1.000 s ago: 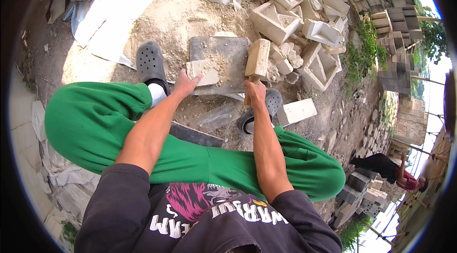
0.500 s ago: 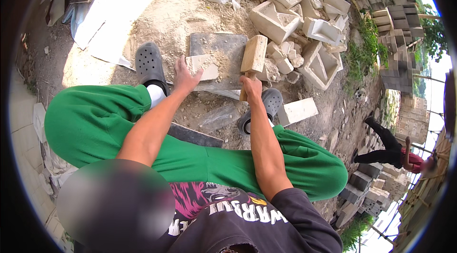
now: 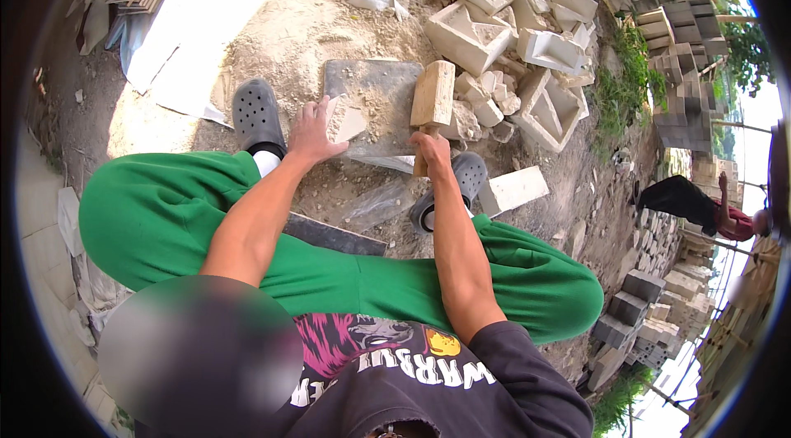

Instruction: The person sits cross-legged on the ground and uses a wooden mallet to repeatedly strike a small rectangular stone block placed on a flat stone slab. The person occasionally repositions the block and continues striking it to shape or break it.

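My left hand (image 3: 311,134) grips a pale, flat-sided block piece (image 3: 351,122), fingers along its far left side and thumb at its near edge. The piece rests at the left part of a dark slab (image 3: 362,79) strewn with pale crumbs and dust. In my right hand (image 3: 432,151) is the handle of a wooden mallet. The squared mallet head (image 3: 433,92) points away from me, over the slab's right edge. Part of the handle is hidden by my fingers.
Broken chunks (image 3: 488,100) and hollow pale blocks (image 3: 470,36) are heaped right of the slab. A single pale block (image 3: 514,191) lies by my right shoe (image 3: 468,178). A white sheet (image 3: 185,34) spreads at far left. Another person (image 3: 688,205) is at far right.
The block piece has turned and shifted slightly, and my left hand now wraps its left side. The mallet stays nearly in place. The other person at far right has moved.
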Action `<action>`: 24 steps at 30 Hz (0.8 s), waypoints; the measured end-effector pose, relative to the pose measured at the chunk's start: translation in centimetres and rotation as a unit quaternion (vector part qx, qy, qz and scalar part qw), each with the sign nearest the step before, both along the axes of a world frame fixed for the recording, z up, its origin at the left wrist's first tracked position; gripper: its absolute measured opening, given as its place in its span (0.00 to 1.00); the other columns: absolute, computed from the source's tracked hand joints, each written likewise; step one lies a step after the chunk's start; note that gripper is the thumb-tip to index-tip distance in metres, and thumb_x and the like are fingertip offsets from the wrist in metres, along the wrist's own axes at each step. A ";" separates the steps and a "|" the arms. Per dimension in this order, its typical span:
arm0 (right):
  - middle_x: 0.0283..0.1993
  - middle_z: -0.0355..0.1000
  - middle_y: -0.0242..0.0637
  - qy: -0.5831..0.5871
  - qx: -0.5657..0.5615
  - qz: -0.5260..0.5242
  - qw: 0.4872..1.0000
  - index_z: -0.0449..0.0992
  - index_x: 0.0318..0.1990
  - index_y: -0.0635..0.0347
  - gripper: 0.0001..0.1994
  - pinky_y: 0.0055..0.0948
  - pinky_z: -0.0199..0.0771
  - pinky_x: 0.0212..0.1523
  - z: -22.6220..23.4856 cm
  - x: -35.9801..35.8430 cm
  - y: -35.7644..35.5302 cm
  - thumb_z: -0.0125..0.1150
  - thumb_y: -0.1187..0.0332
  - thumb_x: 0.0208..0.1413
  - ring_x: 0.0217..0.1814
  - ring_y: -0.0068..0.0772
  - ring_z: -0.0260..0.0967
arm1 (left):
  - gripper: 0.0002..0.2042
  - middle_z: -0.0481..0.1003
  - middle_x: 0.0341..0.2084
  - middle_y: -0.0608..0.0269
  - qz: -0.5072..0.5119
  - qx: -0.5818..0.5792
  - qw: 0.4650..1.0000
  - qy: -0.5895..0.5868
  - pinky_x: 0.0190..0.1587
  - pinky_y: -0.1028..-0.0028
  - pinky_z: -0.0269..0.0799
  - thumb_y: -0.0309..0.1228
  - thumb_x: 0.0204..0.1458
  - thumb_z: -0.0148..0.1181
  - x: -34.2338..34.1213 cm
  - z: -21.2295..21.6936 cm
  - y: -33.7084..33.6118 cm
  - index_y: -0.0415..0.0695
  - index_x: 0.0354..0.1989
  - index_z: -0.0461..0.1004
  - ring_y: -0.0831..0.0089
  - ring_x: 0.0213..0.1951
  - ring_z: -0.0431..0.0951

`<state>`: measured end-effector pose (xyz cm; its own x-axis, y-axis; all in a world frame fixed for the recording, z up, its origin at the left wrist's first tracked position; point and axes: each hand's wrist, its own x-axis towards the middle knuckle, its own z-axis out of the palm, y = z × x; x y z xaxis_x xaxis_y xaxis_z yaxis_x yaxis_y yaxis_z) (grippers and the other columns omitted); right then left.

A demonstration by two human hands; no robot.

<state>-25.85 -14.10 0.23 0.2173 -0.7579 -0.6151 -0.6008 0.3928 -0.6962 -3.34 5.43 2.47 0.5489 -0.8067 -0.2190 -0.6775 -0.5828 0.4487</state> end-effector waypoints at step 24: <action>0.33 0.68 0.38 -0.063 0.075 0.023 0.995 0.73 0.38 0.61 0.17 0.34 0.71 0.23 13.5 10.1 -13.3 0.69 0.68 0.39 0.25 0.32 0.66 | 0.46 0.69 0.44 0.50 0.038 0.045 0.988 -0.143 0.54 0.58 0.57 0.61 0.39 0.63 0.7 1.6 5.0 0.44 0.64 0.59 0.56 0.49 0.69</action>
<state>-15.74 -27.39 13.68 0.3327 -0.6466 -0.6865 -0.5328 0.4718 -0.7026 -2.62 10.45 4.05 0.6573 -0.7449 -0.1141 -0.7216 -0.6658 0.1896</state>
